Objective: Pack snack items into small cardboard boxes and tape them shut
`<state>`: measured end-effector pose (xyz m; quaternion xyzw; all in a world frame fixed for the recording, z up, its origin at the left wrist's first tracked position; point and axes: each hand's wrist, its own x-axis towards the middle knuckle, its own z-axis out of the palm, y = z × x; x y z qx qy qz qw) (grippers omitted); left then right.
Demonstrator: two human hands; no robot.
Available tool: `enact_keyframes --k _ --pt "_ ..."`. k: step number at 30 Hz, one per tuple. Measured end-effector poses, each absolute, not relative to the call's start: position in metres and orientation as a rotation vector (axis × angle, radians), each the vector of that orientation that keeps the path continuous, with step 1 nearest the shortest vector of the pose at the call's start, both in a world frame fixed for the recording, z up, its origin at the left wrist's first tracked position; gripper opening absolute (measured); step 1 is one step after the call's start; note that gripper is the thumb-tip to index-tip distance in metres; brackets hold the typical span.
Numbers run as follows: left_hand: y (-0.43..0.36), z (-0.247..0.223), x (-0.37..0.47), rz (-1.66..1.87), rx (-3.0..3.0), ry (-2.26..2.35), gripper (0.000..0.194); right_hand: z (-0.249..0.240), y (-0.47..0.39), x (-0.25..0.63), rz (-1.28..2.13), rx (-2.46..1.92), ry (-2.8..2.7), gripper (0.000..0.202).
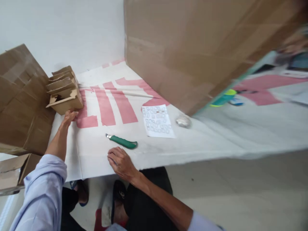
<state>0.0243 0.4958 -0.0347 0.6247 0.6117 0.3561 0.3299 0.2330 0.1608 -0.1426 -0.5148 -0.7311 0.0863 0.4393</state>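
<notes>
My left hand (69, 118) reaches to the near lower edge of a small open cardboard box (68, 104), touching it with fingers partly stretched out. Upright cardboard flaps or dividers stand in the back of that box. My right hand (121, 163) rests near the table's front edge, its fingers curled in; whether anything is inside them is hidden. Just beyond it lies a green utility knife (124, 142), its metal tip pointing left. A paper sheet (158, 122) with rows of drawn outlines lies farther right, beside a small crumpled, shiny lump (183, 121).
A big cardboard panel (187, 48) stands across the table (204, 138). Tall cardboard (24, 102) is at left, above another box (14, 173). Behind the panel are a green-yellow roll (223, 98) and another person's blurred hand (295, 43).
</notes>
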Motion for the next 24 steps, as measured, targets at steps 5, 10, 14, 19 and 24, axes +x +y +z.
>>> enact_keyframes --k 5,10,14,19,24 --pt "0.444 -0.021 0.035 0.848 1.666 1.517 0.068 -0.146 0.168 0.234 0.225 -1.332 -1.858 0.017" --pt "0.354 -0.022 0.028 0.765 1.838 1.337 0.077 -0.136 0.171 0.234 0.208 -1.375 -1.896 0.018" --pt "0.289 -0.036 0.008 0.762 1.88 1.326 0.072 -0.118 0.174 0.252 0.066 -1.572 -1.76 0.021" --pt "0.234 -0.051 -0.011 0.792 1.749 1.341 0.072 -0.108 0.183 0.284 0.112 -1.951 -1.65 0.03" --pt "0.205 -0.058 -0.017 0.759 1.63 1.399 0.079 -0.112 0.187 0.298 0.092 -1.985 -1.654 0.034"
